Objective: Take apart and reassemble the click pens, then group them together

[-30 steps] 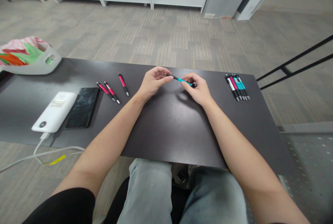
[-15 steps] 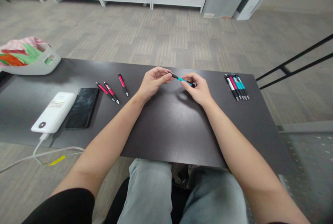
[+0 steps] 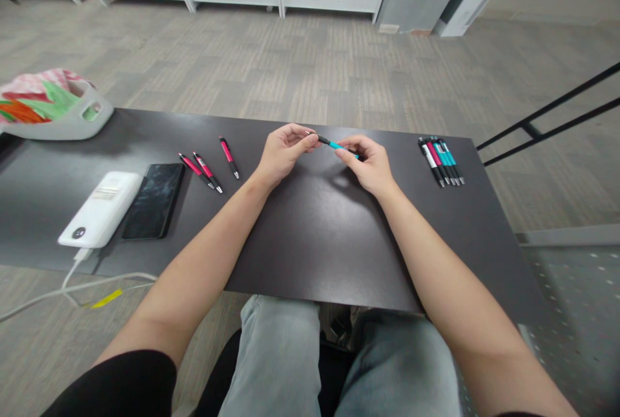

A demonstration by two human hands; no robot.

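Observation:
A blue and black pen [image 3: 335, 144] is held between my two hands, slanting down to the right above the table's far side. The fingertips of my left hand [image 3: 287, 151] are closed on its black end. My right hand [image 3: 367, 160] pinches the blue barrel, and its fingers hide part of that end. To the left lie three pink and black pens, two side by side [image 3: 201, 172] and a single pen [image 3: 229, 157] apart. At the right, several pens [image 3: 441, 162] in white, pink and blue lie in a close row.
The dark table [image 3: 310, 236] spans the view. On its left are a white power bank [image 3: 101, 209] with a cable [image 3: 72, 275], a black phone [image 3: 154, 201] and a white basket [image 3: 84, 117] of colourful cloth or bags. Black metal bars [image 3: 547, 121] stand beyond the right edge.
Both hands stay almost in place on the pen. Only a very slight shift of the fingers and the pen shows. Everything else lies as before.

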